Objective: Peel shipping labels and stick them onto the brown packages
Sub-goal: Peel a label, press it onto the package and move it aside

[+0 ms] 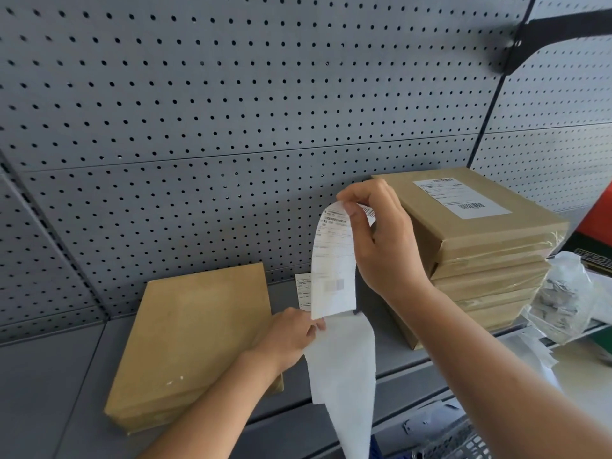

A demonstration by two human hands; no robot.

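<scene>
Nearest, the left hand (291, 336) pinches the blank white backing strip (344, 376), which hangs down toward the near edge. Just above it, the right hand (381, 233) pinches the top of the white printed shipping label (332, 260), which looks nearly peeled free. At left lies a flat brown cardboard package (195, 332), not yet labelled. Far right stands a stack of brown packages (490, 260), its top one already labelled.

You are working in soft, even light, and nothing is glaring. The light is coming from above, so the tops of the brown packages (496, 233) are looking brighter than their sides. The shelf (367, 303) under your right hand (381, 240) is sitting in shadow. The wide lens is bending the lines of the grey wall with holes (231, 94) near the edges. The words on the label (332, 260) are looking blurry.
</scene>
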